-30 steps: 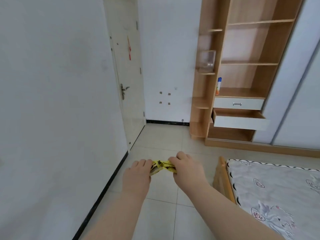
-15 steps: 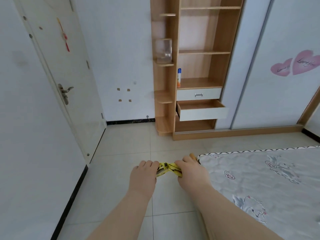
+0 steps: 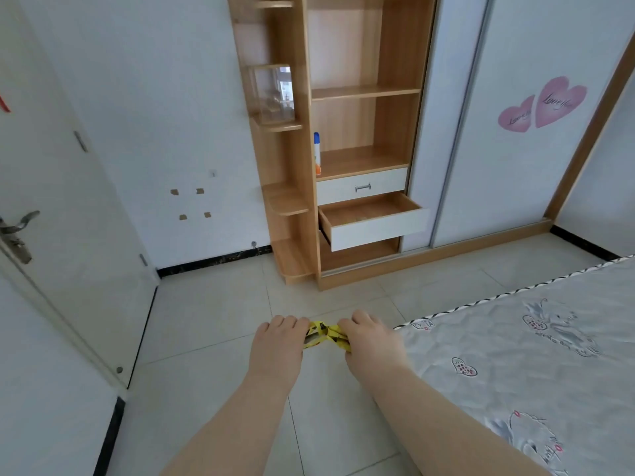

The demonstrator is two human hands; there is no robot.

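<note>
A small crumpled yellow item with black marks (image 3: pixel 324 334), like a packet or tape, is stretched between both hands above the tiled floor. My left hand (image 3: pixel 279 341) grips its left end with curled fingers. Its right end is gripped by my right hand (image 3: pixel 371 340), fingers curled over it. Most of the item is hidden inside the two fists.
A wooden shelf unit (image 3: pixel 347 132) stands ahead with an open drawer (image 3: pixel 372 225), a shut drawer above it, a blue-capped bottle (image 3: pixel 316 152) and a clear box (image 3: pixel 275 94). A mattress (image 3: pixel 536 359) lies at the right. A white door (image 3: pixel 51 214) is at the left.
The view has swung to the right and nearer the shelf unit, so the door slid left and the mattress fills more of the right. Both hands keep hold of the yellow item.
</note>
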